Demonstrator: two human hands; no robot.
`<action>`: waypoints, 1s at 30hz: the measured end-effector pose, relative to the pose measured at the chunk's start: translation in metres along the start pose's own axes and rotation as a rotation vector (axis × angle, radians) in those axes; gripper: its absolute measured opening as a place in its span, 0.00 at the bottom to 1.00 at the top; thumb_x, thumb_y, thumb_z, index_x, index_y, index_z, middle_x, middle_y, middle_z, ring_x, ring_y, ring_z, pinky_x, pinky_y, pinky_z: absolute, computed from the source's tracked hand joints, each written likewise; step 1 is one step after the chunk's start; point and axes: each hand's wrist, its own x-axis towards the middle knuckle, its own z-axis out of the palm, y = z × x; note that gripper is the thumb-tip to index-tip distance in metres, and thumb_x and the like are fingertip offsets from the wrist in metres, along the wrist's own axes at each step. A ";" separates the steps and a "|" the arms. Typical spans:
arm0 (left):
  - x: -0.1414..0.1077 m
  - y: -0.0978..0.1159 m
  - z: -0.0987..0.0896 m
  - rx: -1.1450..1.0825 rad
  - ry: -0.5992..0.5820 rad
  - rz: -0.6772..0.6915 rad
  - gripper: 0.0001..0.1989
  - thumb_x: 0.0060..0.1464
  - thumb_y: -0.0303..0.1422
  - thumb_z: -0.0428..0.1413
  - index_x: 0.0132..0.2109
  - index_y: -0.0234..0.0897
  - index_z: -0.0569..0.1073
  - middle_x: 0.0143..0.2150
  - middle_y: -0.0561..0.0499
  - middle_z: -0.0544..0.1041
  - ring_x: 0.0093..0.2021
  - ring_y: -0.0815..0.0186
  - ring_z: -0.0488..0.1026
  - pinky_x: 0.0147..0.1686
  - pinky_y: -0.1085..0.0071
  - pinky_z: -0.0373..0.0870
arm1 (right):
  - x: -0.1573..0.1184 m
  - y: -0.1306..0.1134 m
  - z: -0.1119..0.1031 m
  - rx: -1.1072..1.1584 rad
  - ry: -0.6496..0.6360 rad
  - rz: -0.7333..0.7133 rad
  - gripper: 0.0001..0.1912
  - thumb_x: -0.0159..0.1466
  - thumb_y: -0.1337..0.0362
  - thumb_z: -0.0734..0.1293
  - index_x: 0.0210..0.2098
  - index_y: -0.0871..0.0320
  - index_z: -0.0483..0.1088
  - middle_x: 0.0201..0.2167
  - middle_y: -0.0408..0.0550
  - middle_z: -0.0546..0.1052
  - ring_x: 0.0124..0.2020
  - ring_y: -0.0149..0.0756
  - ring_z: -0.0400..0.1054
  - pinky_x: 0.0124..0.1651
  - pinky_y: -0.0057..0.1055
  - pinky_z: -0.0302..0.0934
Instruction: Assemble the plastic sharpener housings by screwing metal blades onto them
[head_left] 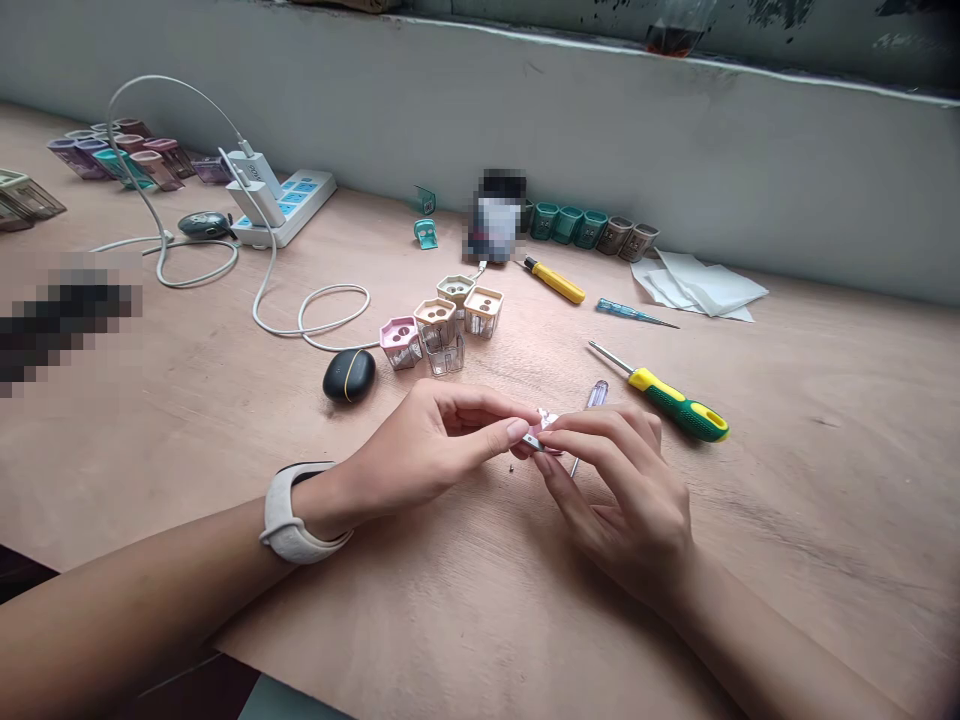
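Observation:
My left hand (424, 445), with a pale watch band at the wrist, pinches a small pink pencil sharpener part (533, 440) between thumb and fingers. A metal piece shows on the part's near side. From the other side, the fingertips of my right hand (634, 490) close on the same part, hiding much of it. Just below it on the table lies a tiny screw (511, 468). A thin screwdriver with a clear handle (598, 393) lies partly behind my right hand. Beyond my left hand stand several two-hole pencil sharpeners (437, 312) with clear bins.
A green-yellow screwdriver (679, 405), yellow-handled tool (555, 280) and blue screwdriver (630, 311) lie to the right. White papers (701, 285) and green containers (568, 225) are near the wall. A black case (349, 376), white cable (259, 300) and power strip (300, 205) are left.

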 end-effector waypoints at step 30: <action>0.003 0.001 0.000 -0.013 -0.008 -0.092 0.07 0.57 0.29 0.65 0.43 0.32 0.80 0.35 0.50 0.83 0.35 0.71 0.77 0.38 0.78 0.74 | 0.002 -0.002 -0.001 0.004 -0.009 0.055 0.11 0.62 0.76 0.71 0.43 0.61 0.73 0.40 0.51 0.78 0.42 0.38 0.71 0.46 0.40 0.59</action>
